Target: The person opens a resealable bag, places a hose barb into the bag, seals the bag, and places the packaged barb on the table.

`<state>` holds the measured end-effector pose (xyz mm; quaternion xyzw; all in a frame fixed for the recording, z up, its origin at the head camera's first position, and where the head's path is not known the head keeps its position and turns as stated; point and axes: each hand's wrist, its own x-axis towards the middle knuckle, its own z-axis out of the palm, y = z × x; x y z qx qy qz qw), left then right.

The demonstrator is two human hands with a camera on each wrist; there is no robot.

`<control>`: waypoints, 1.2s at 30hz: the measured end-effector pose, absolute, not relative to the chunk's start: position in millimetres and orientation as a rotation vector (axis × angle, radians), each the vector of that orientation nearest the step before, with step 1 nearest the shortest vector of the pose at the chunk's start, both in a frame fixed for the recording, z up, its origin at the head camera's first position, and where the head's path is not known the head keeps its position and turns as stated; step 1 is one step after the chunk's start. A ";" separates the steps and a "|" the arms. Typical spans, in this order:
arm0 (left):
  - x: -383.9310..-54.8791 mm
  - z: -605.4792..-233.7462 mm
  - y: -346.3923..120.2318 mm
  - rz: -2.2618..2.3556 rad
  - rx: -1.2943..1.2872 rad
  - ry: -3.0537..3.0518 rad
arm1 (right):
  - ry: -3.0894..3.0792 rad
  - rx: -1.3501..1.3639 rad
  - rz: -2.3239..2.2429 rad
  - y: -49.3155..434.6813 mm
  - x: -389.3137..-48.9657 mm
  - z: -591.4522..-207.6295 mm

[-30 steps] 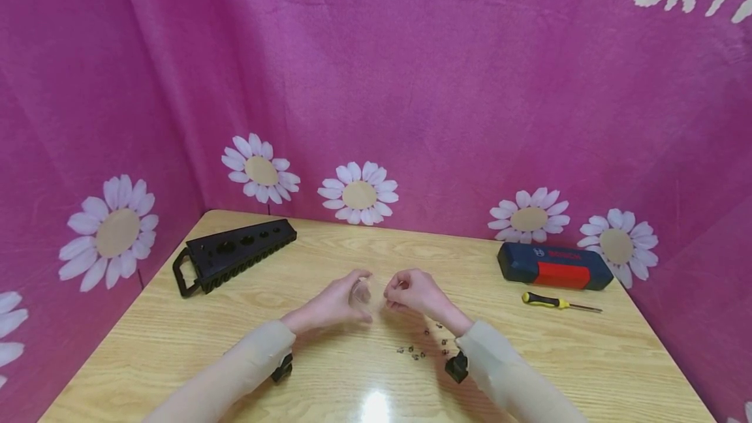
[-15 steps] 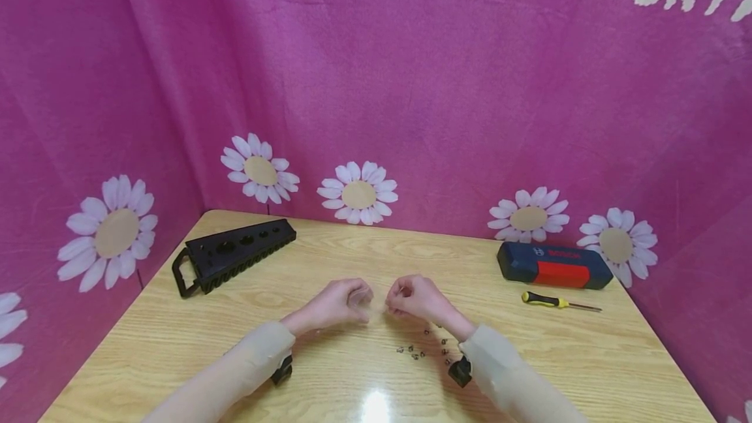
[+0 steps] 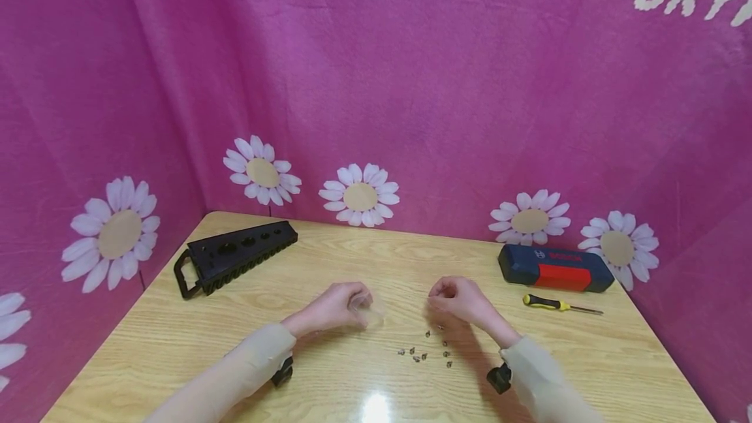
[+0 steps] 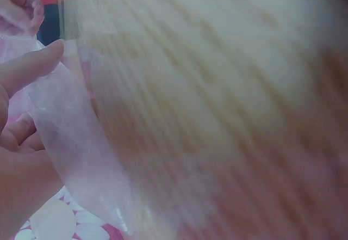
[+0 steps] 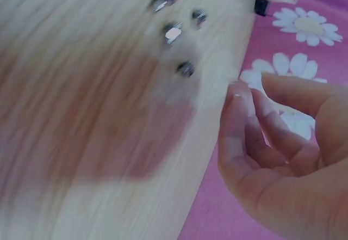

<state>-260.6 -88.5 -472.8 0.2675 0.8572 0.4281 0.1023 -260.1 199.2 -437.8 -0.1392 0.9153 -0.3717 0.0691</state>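
Observation:
My left hand (image 3: 339,305) holds a clear plastic bag (image 4: 81,136) over the middle of the table, its thumb along the film in the left wrist view. To the right, apart from the bag, my right hand (image 3: 461,299) hovers above the wood with its fingers loosely bent. In the right wrist view a gap shows between thumb and fingertips (image 5: 239,96), with nothing seen in it. Several small shiny metal pieces (image 3: 424,356) lie scattered on the table, below and left of the right hand in the head view.
A black wrench rack (image 3: 247,250) with a handle lies at the back left. At the back right sits a dark blue and red Bosch case (image 3: 555,267), with a yellow-black screwdriver (image 3: 549,302) in front. Pink daisy-print cloth (image 3: 411,96) walls the table (image 3: 364,250).
My right hand has moved right, away from the left hand and the plastic bag. The left hand stays almost in place, still holding the bag. The metal pieces have not moved.

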 end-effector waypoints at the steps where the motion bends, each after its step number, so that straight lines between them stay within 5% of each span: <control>1: -260.4 -472.7 -88.2 1.261 0.791 2.529 | 2.761 -0.441 -1.093 203.7 -259.0 -438.9; 36: -259.9 -472.9 -85.2 1.256 0.743 2.553 | 2.807 -0.609 -0.949 215.9 -244.8 -453.5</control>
